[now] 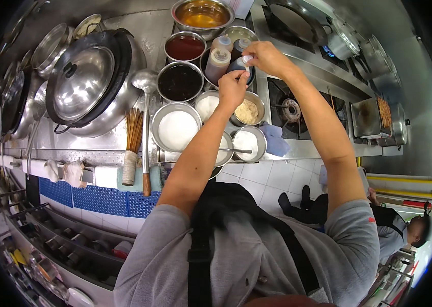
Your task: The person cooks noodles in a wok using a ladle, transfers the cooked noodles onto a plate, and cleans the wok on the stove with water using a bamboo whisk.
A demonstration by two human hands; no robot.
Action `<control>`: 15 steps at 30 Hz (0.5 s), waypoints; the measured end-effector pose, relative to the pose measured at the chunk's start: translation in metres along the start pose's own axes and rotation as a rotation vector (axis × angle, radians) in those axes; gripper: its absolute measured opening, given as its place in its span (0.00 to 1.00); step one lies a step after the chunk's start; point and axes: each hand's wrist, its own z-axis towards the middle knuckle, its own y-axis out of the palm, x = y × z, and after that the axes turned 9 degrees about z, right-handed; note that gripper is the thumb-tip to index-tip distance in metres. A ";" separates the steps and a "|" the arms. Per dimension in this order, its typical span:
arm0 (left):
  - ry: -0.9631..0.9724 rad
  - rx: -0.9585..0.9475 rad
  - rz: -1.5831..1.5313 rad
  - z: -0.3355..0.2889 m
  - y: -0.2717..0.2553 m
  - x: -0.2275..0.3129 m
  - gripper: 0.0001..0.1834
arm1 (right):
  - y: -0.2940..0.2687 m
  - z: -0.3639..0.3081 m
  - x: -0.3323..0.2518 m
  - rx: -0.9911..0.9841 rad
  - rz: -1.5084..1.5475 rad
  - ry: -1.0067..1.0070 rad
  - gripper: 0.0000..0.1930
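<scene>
Head view, upper centre: left hand closed round a dark squeeze bottle; most of the bottle hidden by the fingers.
Head view, upper centre, just right: right hand pinching the bottle's white cap; whether the cap is on or off is not clear.
Beside the bottle: brown squeeze bottle and two more behind it, partly covered.
Below the hands: steel bowl of beige crumbs, bowl of white powder, dark sauce bowl; one bowl under the left forearm mostly hidden.
Upper left: lidded wok, ladle on the table.
Right: gas burner.
Lower right: another person, cut off by the rim.
</scene>
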 end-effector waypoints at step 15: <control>0.022 -0.012 -0.005 -0.001 -0.002 -0.001 0.16 | -0.006 0.005 -0.008 -0.031 0.016 0.355 0.20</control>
